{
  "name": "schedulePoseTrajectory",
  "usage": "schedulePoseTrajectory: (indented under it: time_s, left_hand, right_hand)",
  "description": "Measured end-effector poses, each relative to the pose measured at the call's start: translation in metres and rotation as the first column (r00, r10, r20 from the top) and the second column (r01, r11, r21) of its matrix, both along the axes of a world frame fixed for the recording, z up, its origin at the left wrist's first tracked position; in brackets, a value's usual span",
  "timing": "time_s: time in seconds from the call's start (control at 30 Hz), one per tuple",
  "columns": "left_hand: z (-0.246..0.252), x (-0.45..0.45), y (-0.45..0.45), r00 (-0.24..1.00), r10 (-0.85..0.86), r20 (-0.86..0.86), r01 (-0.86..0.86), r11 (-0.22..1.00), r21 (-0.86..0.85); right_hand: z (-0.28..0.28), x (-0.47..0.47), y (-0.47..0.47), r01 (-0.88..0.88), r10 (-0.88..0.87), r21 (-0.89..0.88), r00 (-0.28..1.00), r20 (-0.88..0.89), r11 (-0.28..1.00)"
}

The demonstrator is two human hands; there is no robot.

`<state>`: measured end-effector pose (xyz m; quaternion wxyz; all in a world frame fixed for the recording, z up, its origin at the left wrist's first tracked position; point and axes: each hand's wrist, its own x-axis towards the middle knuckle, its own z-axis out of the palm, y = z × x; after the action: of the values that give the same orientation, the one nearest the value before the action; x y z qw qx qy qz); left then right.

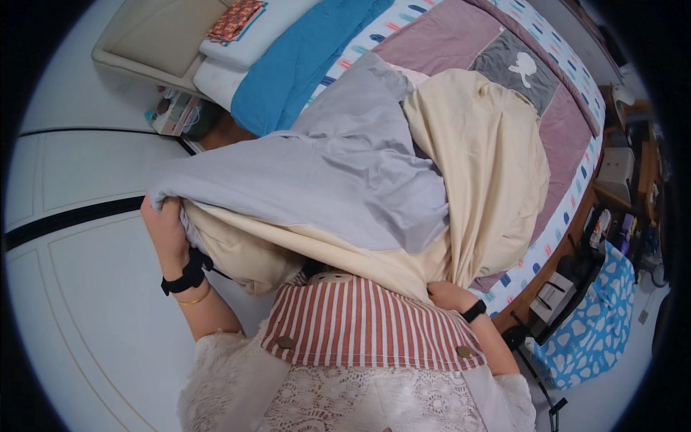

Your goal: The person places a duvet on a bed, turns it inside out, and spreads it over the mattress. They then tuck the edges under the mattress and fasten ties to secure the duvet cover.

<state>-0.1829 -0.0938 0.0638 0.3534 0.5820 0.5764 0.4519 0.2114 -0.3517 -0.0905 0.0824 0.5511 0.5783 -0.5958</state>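
A large piece of bedding cloth, grey on one face and cream on the other, is stretched between my hands in front of my body. My left hand (pixel 166 229) grips a bunched grey corner (pixel 183 175) at the left. My right hand (pixel 451 296) is closed on the lower cream edge near my waist. The grey face (pixel 345 178) lies uppermost across the middle, with loose wrinkles. A gathered cream part (pixel 480 178) bulges at the right and rests over the bed. Part of the cloth's underside hangs below my left hand.
The bed ahead bears a mauve blanket (pixel 437 32) with a grey rabbit panel, a blue cover (pixel 302 70) and a folded orange patterned cloth (pixel 236 21). White cabinet doors (pixel 86 302) stand at my left. A blue patterned cloth (pixel 588 324) and a white bag (pixel 551 296) are at the right.
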Motion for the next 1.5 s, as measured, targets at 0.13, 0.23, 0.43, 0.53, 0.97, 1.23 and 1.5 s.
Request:
schedulePoseTrajectory:
  time_s: [0.13,0.23,0.43,0.53,0.97,1.23,1.5]
  left_hand:
    - [-0.004,-0.005,-0.012,0.998,-0.056,0.035,0.054,0.997,0.048]
    - [0.002,-0.019,-0.024,0.995,0.042,0.092,-0.050,0.995,0.089]
    - [0.013,-0.047,-0.050,0.941,0.325,0.100,-0.333,0.939,0.089]
    - [0.008,-0.056,-0.051,0.953,0.260,0.157,-0.275,0.958,0.086]
    - [-0.008,-0.013,0.020,0.936,-0.061,0.347,0.004,0.987,0.163]
    - [-0.015,0.035,-0.003,0.930,-0.368,-0.012,0.368,0.929,0.046]
    - [-0.030,0.152,0.016,0.680,-0.167,0.714,0.617,0.656,-0.434]
  right_hand:
    - [0.008,0.001,0.074,0.109,-0.204,0.472,0.967,0.154,0.875]
    - [-0.011,-0.001,0.124,0.093,-0.149,0.786,0.989,-0.001,0.611]
    - [-0.098,0.022,0.108,0.062,-0.447,0.888,0.879,0.168,0.456]
    - [-0.116,0.056,0.113,0.092,-0.435,0.682,0.829,0.351,0.726]
    - [0.239,0.214,0.298,0.211,-0.652,0.868,0.586,-0.481,-0.450]
    - [0.295,0.303,0.149,0.480,-0.496,0.789,0.613,-0.615,-0.385]
    - [-0.058,0.220,0.027,0.576,-0.923,0.772,0.382,0.036,0.269]
